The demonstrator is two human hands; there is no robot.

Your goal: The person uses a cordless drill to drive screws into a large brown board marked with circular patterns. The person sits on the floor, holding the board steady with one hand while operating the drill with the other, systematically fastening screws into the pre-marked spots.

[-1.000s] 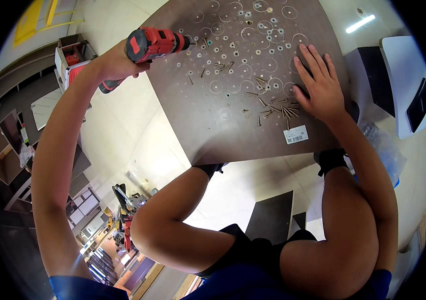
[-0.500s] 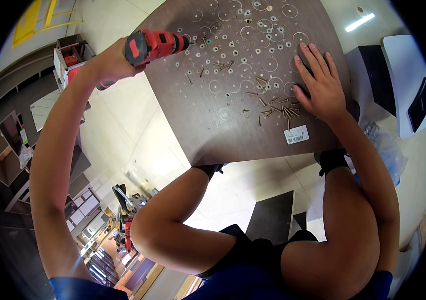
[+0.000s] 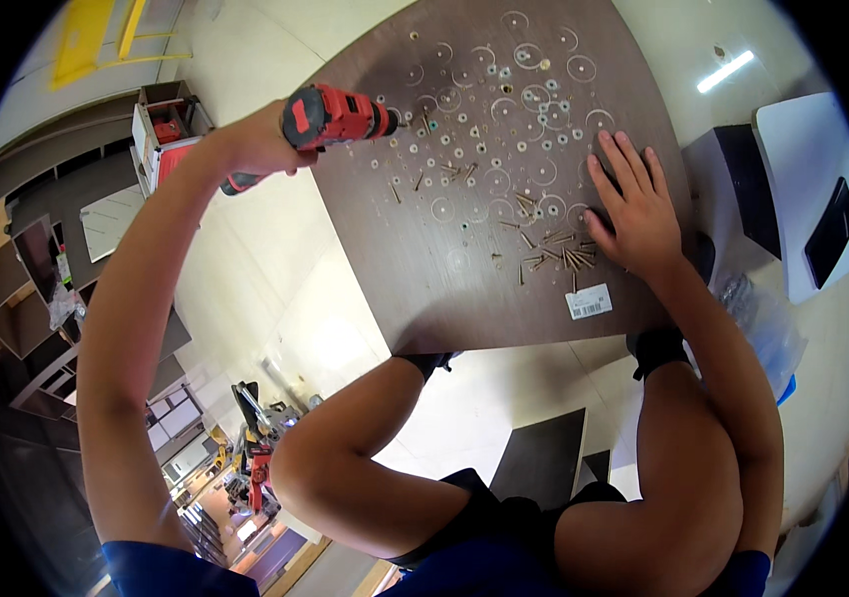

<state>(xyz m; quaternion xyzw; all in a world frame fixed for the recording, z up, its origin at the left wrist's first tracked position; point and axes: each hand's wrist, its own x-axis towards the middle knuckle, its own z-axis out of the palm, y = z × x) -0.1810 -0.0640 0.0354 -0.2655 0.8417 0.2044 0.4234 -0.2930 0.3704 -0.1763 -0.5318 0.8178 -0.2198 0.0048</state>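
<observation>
My left hand is wrapped round the handle of a red and black cordless drill. The drill lies nearly level over the far left part of a dark brown board, its bit pointing right, close to a screw. Whether the bit touches anything is hard to make out. My right hand rests flat on the board's right side, fingers spread, holding nothing. Beside its thumb lies a loose pile of bronze-coloured screws. Several more screws are scattered leftward among drilled holes and scribed circles.
A white label sits near the board's front edge. To the right stand a white panel bearing a dark phone-like slab and a clear plastic bag. Dark cabinet parts stand left; a dark panel lies between my legs.
The whole view has shifted, so board and hands appear lower in the picture. The drill keeps about the same place over the board, and my right hand stays flat on it.
</observation>
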